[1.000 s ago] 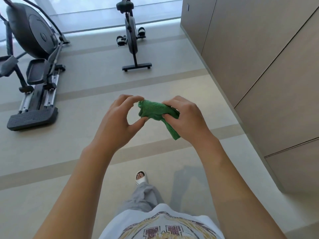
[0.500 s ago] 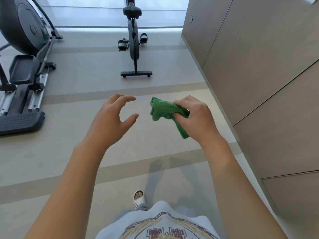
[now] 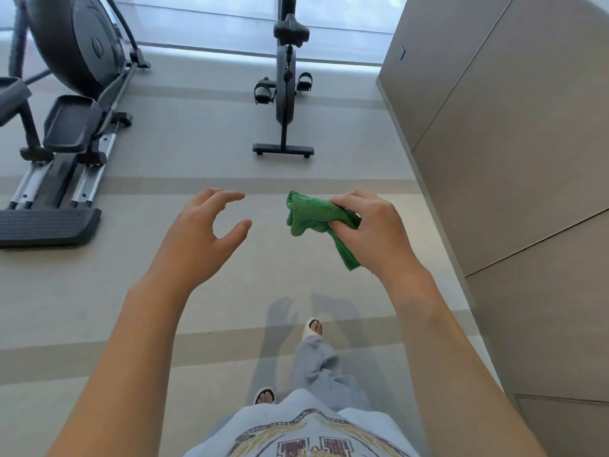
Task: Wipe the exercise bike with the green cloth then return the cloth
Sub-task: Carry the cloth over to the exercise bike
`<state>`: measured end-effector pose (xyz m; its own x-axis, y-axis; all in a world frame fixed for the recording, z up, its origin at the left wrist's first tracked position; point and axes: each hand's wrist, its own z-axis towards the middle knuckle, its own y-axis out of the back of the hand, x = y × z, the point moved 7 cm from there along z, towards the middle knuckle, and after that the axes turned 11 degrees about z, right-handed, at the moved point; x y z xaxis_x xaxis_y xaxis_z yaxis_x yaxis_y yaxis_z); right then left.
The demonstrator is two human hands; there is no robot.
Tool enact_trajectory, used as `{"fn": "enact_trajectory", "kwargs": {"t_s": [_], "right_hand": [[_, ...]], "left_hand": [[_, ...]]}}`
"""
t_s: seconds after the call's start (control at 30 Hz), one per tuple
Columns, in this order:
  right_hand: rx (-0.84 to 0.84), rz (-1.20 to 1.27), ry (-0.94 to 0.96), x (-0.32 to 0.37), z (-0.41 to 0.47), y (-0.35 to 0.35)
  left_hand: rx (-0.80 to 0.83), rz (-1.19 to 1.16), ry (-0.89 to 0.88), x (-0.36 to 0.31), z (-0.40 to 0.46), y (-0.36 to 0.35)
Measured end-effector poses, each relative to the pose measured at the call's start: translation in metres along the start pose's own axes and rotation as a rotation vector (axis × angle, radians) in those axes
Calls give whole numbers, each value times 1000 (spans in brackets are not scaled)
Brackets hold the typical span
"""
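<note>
1. Right hand [image 3: 372, 232] grips the green cloth [image 3: 313, 217], fingers and thumb curled round it; cloth is bunched, one corner hangs down below the hand.
2. Left hand [image 3: 201, 239] holds nothing, fingers loosely spread and slightly curved, thumb apart from them; a clear gap between it and the cloth.
3. Both arms are stretched forward in mid-air above the floor [image 3: 164, 291].
4. Exercise bike [image 3: 285, 94] stands upright straight ahead, well apart from the hands, black saddle on top, pedals either side, base bar on the floor.
5. Elliptical trainer [image 3: 66, 127] stands at far left, partly cut off by the frame edge.
6. Beige panelled wall [image 3: 510, 143] runs along the right side.
7. Below: grey trousers, white slippers, printed white shirt.
</note>
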<state>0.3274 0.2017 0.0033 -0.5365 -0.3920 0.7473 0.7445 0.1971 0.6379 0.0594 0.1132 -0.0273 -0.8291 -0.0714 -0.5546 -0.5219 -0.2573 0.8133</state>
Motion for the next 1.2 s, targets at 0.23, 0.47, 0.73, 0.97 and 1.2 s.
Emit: {"fn": "enact_trajectory", "kwargs": {"t_s": [0.23,0.47,0.73,0.97,1.2], "right_hand": [[34,10,23,-35,89,3],[-2,33,61,-75,191,26],[26,79,77,-118,275,33],[43,92,98,-126,331,28],[36,85,65,-135,389,8]], "left_hand": [[-46,33,46,3,77,-8],[-40,83,81,-4,170,-18],[-62,148,138,-12,236,-28],[-78,193,175,0,278,-24],[-64,164,167,32,342,-29]]}}
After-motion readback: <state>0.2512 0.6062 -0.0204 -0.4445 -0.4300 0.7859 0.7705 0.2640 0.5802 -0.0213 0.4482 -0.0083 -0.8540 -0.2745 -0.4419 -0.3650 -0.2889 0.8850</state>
